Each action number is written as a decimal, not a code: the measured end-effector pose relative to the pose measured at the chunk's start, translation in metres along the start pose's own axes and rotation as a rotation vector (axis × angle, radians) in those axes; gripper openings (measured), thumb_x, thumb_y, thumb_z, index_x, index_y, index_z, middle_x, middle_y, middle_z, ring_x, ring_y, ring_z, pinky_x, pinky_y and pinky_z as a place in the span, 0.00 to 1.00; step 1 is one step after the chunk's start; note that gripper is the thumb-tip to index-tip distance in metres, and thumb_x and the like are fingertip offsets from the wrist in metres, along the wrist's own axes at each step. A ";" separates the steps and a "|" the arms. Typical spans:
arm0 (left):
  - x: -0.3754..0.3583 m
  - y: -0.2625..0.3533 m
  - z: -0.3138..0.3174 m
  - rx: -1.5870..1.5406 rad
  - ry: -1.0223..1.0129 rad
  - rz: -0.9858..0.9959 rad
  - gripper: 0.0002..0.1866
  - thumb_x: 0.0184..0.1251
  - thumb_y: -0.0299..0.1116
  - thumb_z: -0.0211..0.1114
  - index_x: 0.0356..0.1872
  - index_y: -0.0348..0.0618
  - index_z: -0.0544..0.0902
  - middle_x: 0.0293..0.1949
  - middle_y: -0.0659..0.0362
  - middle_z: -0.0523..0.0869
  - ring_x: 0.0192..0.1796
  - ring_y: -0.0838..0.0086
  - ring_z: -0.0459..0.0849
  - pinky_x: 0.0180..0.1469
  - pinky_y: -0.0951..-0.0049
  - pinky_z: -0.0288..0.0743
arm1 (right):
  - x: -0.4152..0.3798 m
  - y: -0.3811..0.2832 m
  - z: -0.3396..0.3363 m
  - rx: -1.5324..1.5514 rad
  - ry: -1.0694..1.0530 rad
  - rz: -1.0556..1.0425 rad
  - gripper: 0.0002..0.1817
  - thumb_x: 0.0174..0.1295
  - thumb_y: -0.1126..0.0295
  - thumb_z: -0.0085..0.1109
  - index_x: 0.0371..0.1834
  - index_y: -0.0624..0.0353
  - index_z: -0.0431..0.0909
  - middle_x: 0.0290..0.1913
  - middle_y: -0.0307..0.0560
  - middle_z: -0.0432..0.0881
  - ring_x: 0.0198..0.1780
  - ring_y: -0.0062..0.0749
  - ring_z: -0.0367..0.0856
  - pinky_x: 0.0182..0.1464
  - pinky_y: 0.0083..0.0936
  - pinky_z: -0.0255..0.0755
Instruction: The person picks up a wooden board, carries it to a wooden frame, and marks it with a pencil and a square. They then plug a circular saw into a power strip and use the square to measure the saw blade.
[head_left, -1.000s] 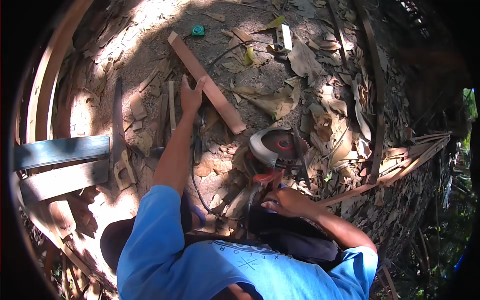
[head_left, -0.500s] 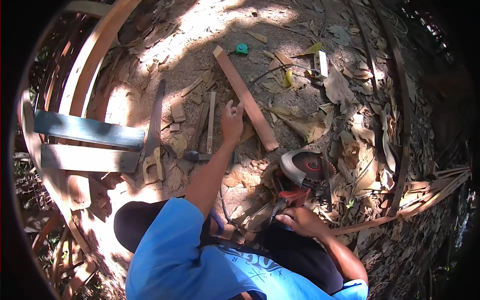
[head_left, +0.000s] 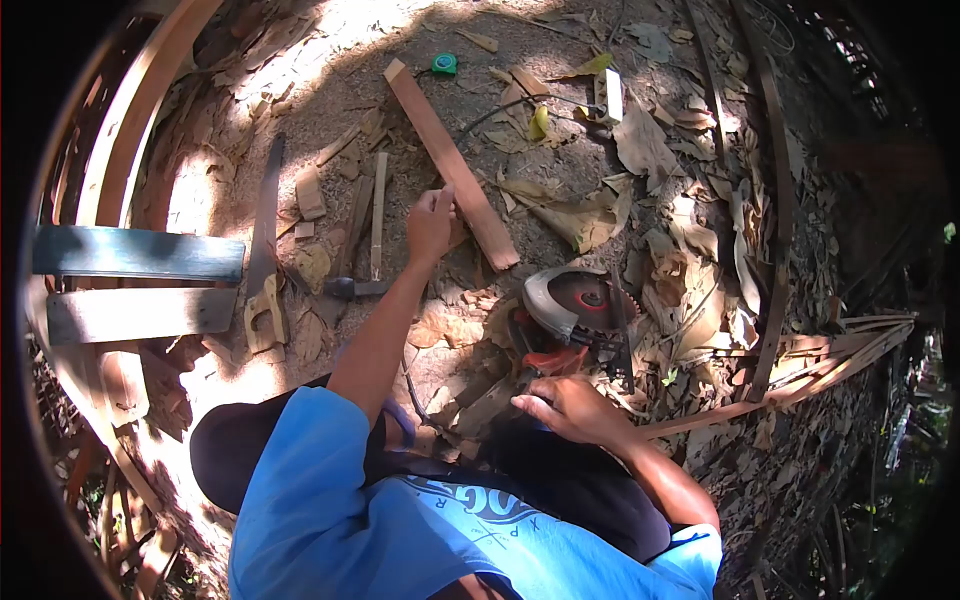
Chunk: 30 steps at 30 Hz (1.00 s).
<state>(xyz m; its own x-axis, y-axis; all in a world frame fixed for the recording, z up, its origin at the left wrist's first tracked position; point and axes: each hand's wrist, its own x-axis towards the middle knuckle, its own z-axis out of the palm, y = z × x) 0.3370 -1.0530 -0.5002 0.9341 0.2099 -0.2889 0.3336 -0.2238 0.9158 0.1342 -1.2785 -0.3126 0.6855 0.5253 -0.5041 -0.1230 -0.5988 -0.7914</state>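
Observation:
A short reddish-brown wooden board point(head_left: 460, 170) lies slanted on the ground ahead of me. My left hand point(head_left: 430, 228) is at its left edge, with the fingers drawn together against the wood. By my right knee, my right hand point(head_left: 572, 408) is closed at the rear handle of a circular saw point(head_left: 575, 305); the hand itself hides much of its grip. The saw's toothed round blade and pale guard face up, just below the board's near end. Left of my left hand are a hammer point(head_left: 352, 288) and a thin wooden stick point(head_left: 379, 215).
A handsaw point(head_left: 264, 270) lies on the left, near a dark-painted board point(head_left: 140, 252) and a grey board point(head_left: 140, 312). Beyond the wooden board is a green tape measure point(head_left: 444, 64). A white power strip point(head_left: 609, 96) with a cord lies among dry leaves.
The view has shifted, so everything appears higher and further left. My left hand's fingers, apart before, have closed in against the board's edge. My right hand stays by the saw.

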 end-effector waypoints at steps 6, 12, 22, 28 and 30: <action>-0.035 0.021 0.029 -0.138 -0.081 0.167 0.19 0.68 0.47 0.61 0.35 0.36 0.79 0.23 0.64 0.76 0.29 0.82 0.77 0.34 0.77 0.72 | -0.027 0.070 0.025 0.063 0.085 0.218 0.23 0.70 0.54 0.49 0.31 0.63 0.81 0.27 0.54 0.82 0.34 0.47 0.82 0.41 0.39 0.74; -0.084 0.063 0.049 -0.152 -0.372 0.171 0.15 0.69 0.43 0.63 0.34 0.39 0.80 0.24 0.66 0.78 0.27 0.85 0.74 0.31 0.79 0.70 | -0.034 0.116 0.051 0.917 0.524 0.541 0.16 0.69 0.61 0.51 0.38 0.66 0.79 0.28 0.44 0.81 0.30 0.26 0.80 0.36 0.23 0.74; -0.128 0.110 0.064 0.103 -0.676 0.337 0.16 0.66 0.42 0.64 0.38 0.38 0.82 0.24 0.58 0.81 0.28 0.78 0.77 0.35 0.74 0.72 | -0.050 0.097 0.059 1.616 0.551 0.032 0.26 0.76 0.52 0.37 0.57 0.66 0.72 0.36 0.47 0.81 0.34 0.30 0.81 0.39 0.24 0.77; -0.122 0.112 0.064 0.197 -0.736 0.327 0.17 0.65 0.44 0.63 0.39 0.38 0.82 0.28 0.58 0.84 0.31 0.76 0.80 0.37 0.73 0.73 | -0.044 0.107 0.058 1.685 0.596 0.067 0.25 0.75 0.52 0.38 0.54 0.64 0.73 0.34 0.44 0.81 0.33 0.28 0.81 0.37 0.22 0.76; -0.117 0.105 0.064 0.272 -0.736 0.247 0.18 0.65 0.46 0.63 0.40 0.39 0.82 0.29 0.57 0.85 0.32 0.76 0.81 0.39 0.72 0.74 | -0.044 0.107 0.054 1.633 0.621 0.114 0.25 0.75 0.51 0.39 0.53 0.64 0.73 0.34 0.44 0.81 0.32 0.28 0.81 0.36 0.22 0.76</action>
<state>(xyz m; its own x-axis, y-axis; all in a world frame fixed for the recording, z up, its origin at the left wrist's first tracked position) 0.2707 -1.1615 -0.3882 0.7979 -0.5321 -0.2832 0.0382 -0.4242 0.9048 0.0522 -1.3329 -0.3933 0.7238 0.0049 -0.6900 -0.4507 0.7606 -0.4673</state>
